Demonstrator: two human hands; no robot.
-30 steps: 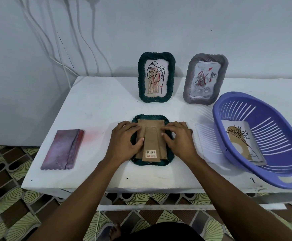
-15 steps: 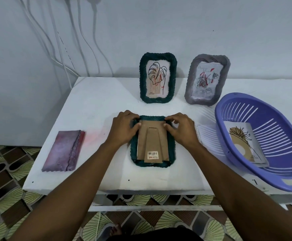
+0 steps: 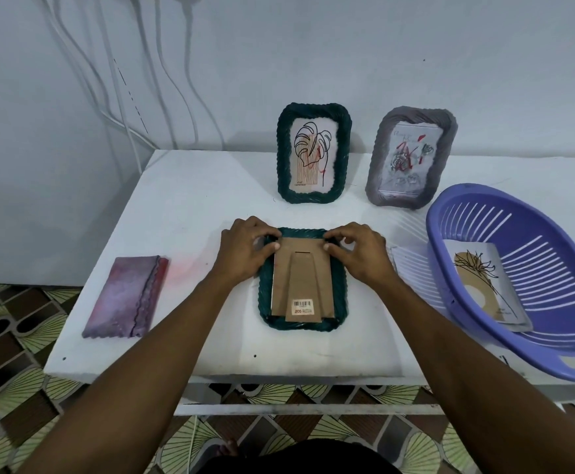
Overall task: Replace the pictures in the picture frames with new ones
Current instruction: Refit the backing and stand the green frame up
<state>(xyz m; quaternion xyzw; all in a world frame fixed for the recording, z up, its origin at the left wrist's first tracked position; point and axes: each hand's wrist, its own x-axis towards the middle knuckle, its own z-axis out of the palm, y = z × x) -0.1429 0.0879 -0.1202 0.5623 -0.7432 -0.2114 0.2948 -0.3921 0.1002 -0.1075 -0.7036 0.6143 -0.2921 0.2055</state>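
A dark green picture frame [image 3: 302,323] lies face down in the middle of the white table [image 3: 183,206]. Its brown cardboard backing [image 3: 301,278] with a fold-out stand and a barcode sticker faces up. My left hand [image 3: 245,249] presses on the frame's upper left corner, thumb on the backing. My right hand [image 3: 358,249] pinches at the upper right corner of the backing. A second green frame [image 3: 313,153] with a leaf drawing stands at the back. A grey frame [image 3: 411,157] with a rose picture stands to its right. A new picture [image 3: 484,285] lies in the purple basket [image 3: 450,213].
A folded pink-purple cloth [image 3: 125,295] lies at the table's left front. A white sheet [image 3: 412,268] lies between the flat frame and the basket. White cables [image 3: 118,97] hang down the wall at the back left. Patterned floor tiles [image 3: 9,323] show beyond the table edge.
Both hands slid from the sides of the backing up to the frame's top corners. The frame stays flat on the table.
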